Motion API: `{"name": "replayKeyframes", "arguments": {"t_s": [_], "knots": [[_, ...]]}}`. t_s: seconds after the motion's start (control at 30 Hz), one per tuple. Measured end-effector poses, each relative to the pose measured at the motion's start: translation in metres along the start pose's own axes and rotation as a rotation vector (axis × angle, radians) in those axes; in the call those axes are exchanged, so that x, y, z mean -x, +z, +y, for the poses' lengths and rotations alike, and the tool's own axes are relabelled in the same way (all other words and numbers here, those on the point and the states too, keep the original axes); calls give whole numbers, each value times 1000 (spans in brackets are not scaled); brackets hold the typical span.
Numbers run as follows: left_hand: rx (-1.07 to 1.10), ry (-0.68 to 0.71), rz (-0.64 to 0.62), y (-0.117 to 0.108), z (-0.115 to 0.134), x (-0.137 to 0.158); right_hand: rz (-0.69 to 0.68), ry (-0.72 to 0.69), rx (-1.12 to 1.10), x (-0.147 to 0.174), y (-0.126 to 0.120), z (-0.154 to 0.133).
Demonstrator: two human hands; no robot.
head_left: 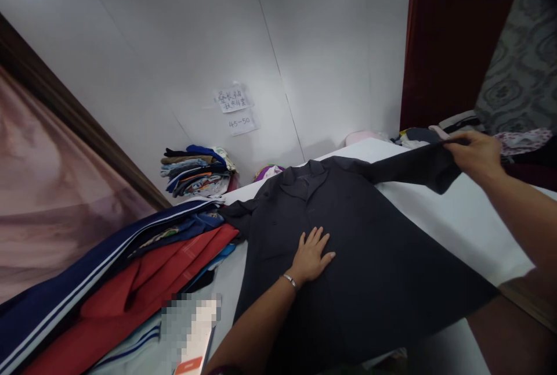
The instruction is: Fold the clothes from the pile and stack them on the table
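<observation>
A dark long-sleeved coat (369, 247) lies spread on the white table (491, 224), its collar toward the wall. On the coat's front rests my left hand (311, 254), palm down with fingers spread. At the right, my right hand (474, 154) pinches the end of one sleeve, which is stretched out sideways and lifted at the cuff. The other sleeve lies on the left, bent and bunched near the pile of clothes. A silver bracelet circles my left wrist.
Left of the coat lie a red garment (161, 264) and a navy garment with white stripes (108, 253). A folded stack of clothes (198, 172) stands by the wall, under two paper notes (237, 109). More clothes (522, 141) are heaped at the far right.
</observation>
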State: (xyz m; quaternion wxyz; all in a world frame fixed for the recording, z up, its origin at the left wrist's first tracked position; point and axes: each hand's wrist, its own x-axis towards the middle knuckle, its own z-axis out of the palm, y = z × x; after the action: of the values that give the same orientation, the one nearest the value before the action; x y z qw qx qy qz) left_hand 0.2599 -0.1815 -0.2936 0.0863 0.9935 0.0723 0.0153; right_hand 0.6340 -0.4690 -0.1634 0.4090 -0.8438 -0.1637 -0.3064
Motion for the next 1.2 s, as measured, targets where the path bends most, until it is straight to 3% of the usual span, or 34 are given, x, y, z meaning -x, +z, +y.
{"name": "replayKeyframes", "arguments": {"t_s": [0.1,0.17,0.23,0.27,0.37,0.47,0.57,0.67,0.77,0.9,1.03,1.2], "knots": [[-3,-2,-4,-1,1,0,-109,132,307,-5,-9,37],[-4,-2,-6,-1,2,-1,-215,34,465,2,-8,47],[-5,-1,-9,-1,2,-1,-285,-167,421,19,5,43],[-7,-1,-11,-1,3,-2,-335,-270,328,32,15,36],[-22,-6,-21,-2,3,-2,-612,-411,55,77,59,-3],[-37,-9,-31,-3,3,-2,-672,-550,-37,116,103,-54],[-43,-8,-29,-3,3,-1,-708,-627,-71,134,136,-89],[-31,-4,-23,-1,2,0,-807,-540,83,133,159,-86],[-10,6,-21,1,0,0,-964,-347,308,127,176,-51],[1,20,-20,2,-1,-1,-1010,-312,361,127,186,-16],[6,17,-18,1,1,-1,-1007,-327,358,125,187,-16],[16,10,-11,2,3,0,-975,-345,370,129,175,-38]]}}
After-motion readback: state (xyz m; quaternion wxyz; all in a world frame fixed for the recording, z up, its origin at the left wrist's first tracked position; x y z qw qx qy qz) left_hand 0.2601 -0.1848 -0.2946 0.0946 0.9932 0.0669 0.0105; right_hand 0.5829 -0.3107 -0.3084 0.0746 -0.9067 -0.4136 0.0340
